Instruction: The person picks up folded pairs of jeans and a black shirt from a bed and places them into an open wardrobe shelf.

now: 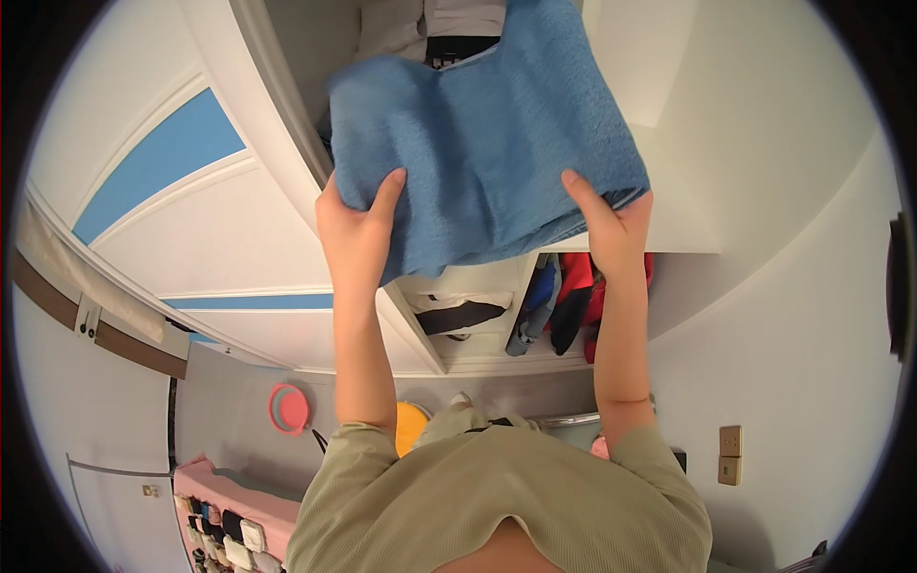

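Stretched between my two hands is a large blue cloth (478, 162), thick and fuzzy like a towel or fleece blanket. My left hand (358, 224) grips its lower left edge, thumb on top and fingers hidden beneath. At the lower right corner, my right hand (611, 220) holds it the same way, next to a dark-edged fold. The cloth spans the opening of a white wardrobe (659, 229) and covers part of its shelf. Behind it, folded white clothes (465, 17) and a black folded item (460, 48) show at the top.
A white sliding door (229, 220) with blue panels stands at the left. Below the shelf hang red, black and denim garments (570, 291), beside a cubby holding dark and white cloth (463, 315). A pink basin (289, 409) and a yellow round object (411, 425) are on the floor.
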Motion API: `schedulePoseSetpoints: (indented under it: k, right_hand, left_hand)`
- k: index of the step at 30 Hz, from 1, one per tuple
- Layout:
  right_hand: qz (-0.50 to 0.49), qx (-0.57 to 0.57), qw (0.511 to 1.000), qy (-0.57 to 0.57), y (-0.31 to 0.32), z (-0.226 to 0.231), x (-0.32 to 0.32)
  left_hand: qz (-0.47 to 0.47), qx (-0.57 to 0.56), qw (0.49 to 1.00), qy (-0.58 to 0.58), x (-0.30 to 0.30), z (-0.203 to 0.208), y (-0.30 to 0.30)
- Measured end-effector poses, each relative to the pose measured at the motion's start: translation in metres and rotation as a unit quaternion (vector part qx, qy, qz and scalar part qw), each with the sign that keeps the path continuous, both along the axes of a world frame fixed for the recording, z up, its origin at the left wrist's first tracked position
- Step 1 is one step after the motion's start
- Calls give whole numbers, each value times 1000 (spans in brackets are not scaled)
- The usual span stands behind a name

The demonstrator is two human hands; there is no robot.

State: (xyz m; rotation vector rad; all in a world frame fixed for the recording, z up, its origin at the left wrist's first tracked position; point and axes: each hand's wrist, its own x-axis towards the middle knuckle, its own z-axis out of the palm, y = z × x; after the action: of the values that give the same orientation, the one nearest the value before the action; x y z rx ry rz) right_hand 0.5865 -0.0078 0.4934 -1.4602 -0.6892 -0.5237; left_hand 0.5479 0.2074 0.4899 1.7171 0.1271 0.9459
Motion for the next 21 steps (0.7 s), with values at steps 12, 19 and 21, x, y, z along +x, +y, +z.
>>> schedulePoseSetpoints:
  k: [12, 19, 21]
  right_hand:
    - [-73, 48, 996, -27, 59, -12, 83]
    - [-27, 231, 972, 44, 94, -16, 107]
    - [11, 264, 964, 36, 105, -23, 119]
  left_hand:
    - [174, 230, 957, 9, 99, 32, 11]
    - [268, 315, 911, 11, 122, 59, 29]
    - [303, 321, 897, 26, 125, 65, 30]
